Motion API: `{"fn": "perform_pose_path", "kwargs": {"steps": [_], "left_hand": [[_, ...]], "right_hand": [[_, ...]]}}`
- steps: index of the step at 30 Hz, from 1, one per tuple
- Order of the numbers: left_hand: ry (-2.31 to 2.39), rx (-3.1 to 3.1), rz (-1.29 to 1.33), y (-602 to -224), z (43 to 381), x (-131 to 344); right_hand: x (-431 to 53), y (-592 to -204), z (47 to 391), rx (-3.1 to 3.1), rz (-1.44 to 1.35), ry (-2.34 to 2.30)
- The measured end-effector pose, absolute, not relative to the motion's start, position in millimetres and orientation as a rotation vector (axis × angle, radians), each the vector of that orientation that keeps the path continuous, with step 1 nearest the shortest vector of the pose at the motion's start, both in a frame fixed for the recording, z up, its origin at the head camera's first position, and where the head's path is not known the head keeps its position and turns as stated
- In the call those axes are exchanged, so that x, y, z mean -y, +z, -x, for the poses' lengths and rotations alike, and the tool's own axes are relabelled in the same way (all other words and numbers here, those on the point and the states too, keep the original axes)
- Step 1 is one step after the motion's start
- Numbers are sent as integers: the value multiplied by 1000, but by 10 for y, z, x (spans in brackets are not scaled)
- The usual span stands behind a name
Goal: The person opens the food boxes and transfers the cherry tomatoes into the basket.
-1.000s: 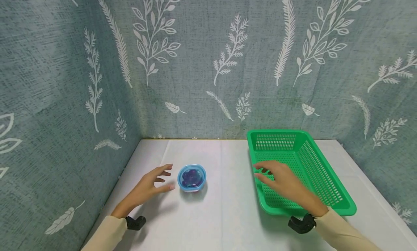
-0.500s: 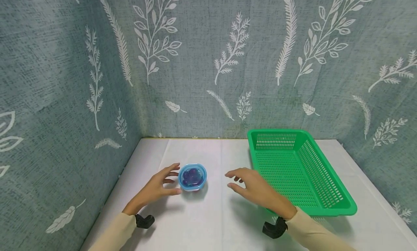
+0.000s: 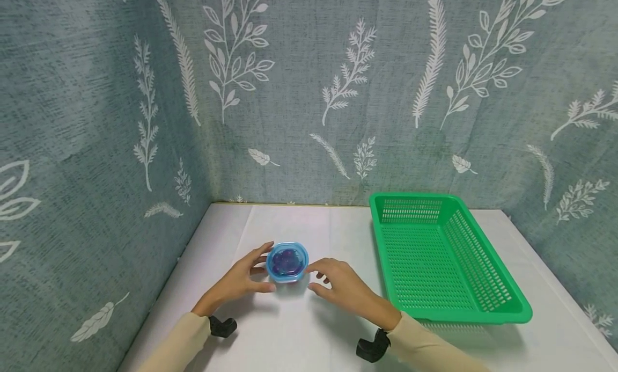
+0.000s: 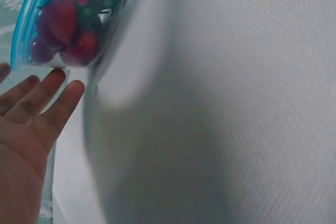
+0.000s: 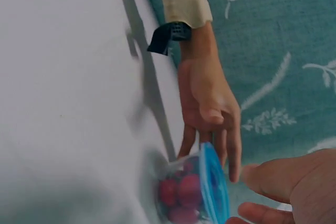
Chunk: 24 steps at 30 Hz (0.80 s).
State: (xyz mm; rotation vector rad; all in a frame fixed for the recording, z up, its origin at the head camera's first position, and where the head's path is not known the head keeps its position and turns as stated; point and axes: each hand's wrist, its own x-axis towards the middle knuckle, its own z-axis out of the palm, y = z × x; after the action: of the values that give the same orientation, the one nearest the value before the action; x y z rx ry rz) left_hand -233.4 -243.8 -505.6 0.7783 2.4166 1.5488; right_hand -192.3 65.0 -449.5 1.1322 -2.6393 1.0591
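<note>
And here in the head view, the clear container (image 3: pixel 287 262) with its blue lid sits on the white table (image 3: pixel 294 329), right between two hands! The left hand (image 3: pixel 241 279) is at its left side, fingers spread and gently curved, thumb well apart from them; the right hand (image 3: pixel 345 286) is at the other side, fingers loosely bent, a gap between index finger and thumb. Neither pinches anything, and whether fingertips touch the container, I cannot tell. Off to the right, the green basket (image 3: pixel 425 264). Over to the left wrist: red round fruits (image 4: pixel 79 24) with green stems show through the clear wall, the spread fingers just beside it. Now the right wrist: thumb and fingers apart, close to the lid (image 5: pixel 214 187), and across from them, the left hand's fingers reach behind the container.
</note>
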Motion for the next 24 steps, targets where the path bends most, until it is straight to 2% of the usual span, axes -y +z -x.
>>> {"fn": "perform_pose_path", "kwargs": {"steps": [24], "left_hand": [[1502,-2424,-627,-5119,2432,2337]], "right_hand": [[-362,-4853,2095,2542,-1159,1012]]}}
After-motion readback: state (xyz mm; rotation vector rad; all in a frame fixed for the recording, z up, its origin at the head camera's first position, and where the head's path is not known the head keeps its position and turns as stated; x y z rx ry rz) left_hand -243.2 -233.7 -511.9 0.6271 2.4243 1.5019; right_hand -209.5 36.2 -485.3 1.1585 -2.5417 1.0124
